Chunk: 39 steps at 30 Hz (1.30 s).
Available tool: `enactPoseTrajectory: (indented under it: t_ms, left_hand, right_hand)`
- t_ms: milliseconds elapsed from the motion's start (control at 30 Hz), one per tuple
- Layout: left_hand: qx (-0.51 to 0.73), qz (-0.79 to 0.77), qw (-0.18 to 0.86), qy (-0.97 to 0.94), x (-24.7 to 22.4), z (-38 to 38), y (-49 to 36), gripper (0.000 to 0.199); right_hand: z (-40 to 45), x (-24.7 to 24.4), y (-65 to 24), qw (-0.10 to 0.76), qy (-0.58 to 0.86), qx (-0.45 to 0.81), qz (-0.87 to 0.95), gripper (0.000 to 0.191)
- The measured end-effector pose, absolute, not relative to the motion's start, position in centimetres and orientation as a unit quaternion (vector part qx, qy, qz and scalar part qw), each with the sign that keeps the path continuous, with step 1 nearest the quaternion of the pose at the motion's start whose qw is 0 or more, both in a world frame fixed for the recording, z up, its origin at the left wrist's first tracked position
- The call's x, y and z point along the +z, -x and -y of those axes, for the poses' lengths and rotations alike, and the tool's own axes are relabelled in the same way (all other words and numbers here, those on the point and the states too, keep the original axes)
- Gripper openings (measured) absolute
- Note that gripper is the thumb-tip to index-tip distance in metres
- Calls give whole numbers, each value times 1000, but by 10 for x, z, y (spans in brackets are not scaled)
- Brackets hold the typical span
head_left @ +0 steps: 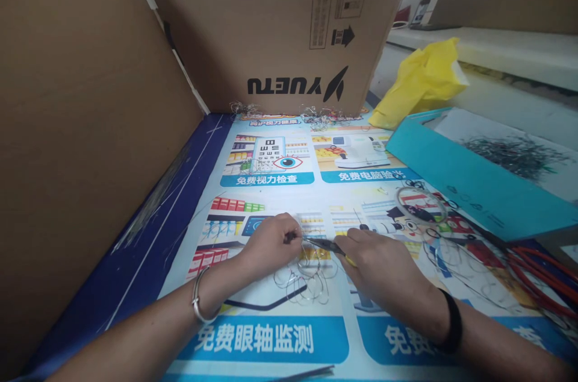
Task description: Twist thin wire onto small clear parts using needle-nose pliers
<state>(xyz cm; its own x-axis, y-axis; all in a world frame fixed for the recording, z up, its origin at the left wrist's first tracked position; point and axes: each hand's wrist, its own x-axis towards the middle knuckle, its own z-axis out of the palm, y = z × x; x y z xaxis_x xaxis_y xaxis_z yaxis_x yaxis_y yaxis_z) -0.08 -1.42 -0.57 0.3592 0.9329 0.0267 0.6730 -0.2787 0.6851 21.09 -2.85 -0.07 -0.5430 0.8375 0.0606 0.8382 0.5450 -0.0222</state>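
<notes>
In the middle of the head view, my left hand [271, 243] is closed in a pinch on a piece of thin, looped silvery wire [311, 288], whose loops hang down over the printed sheet. My right hand [382, 261] grips a pair of pliers [329, 244] with dark jaws and a bit of yellow handle showing. The pliers point left, their tips right by my left fingertips at the wire. Whether the jaws are closed on the wire is too small to tell.
Cardboard panels [280, 20] stand behind and on the left. At right are a teal box [469, 183] holding short wires, a yellow bag [415, 84], a wire coil [422, 204] and red cables [537, 279]. Wire tangles [323, 117] lie by the back panel.
</notes>
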Motion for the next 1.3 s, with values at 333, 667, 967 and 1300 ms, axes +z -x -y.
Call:
enactPoseTrajectory:
  t_ms: [333, 667, 967, 1300]
  left_hand:
    - [221, -506, 312, -773, -6, 13, 2, 13]
    - [208, -510, 283, -785, -6, 14, 3, 13]
    - [182, -542, 234, -787, -3, 17, -3, 13]
    - [177, -541, 231, -789, -4, 17, -2, 12]
  right_hand:
    - [28, -2, -212, 39, 467, -5, 883, 13]
    - [27, -4, -213, 45, 455, -29, 889, 14]
    - [32, 0, -205, 26, 465, -56, 883, 14]
    - [31, 6, -204, 4, 483, -1, 876, 12]
